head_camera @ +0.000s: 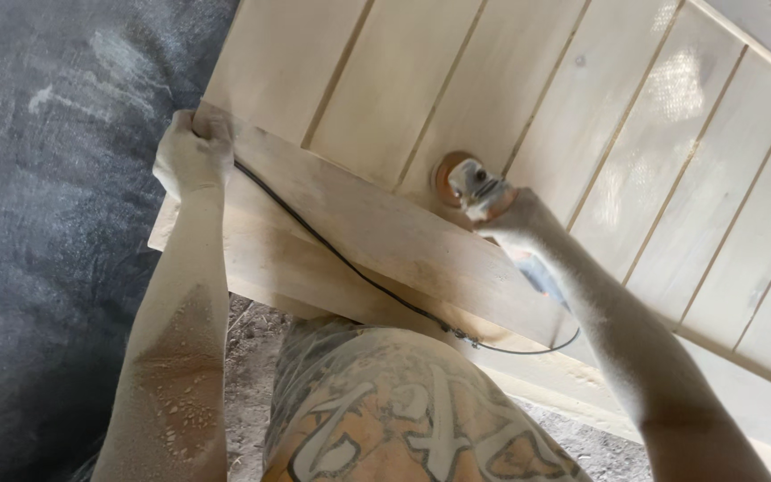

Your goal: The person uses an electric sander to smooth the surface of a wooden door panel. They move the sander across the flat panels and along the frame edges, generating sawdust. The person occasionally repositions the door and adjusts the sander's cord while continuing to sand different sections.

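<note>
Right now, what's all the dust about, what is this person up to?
A person is sanding a pale wooden panel made of grooved boards. The right hand holds a small power sander with its round disc against the wood. The left hand grips the corner of a crosswise plank. A black cord trails across that plank. Sawdust coats both arms.

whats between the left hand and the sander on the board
In the head view, bare dusty wooden board and the black power cord lie between the left hand and the sander.
</note>
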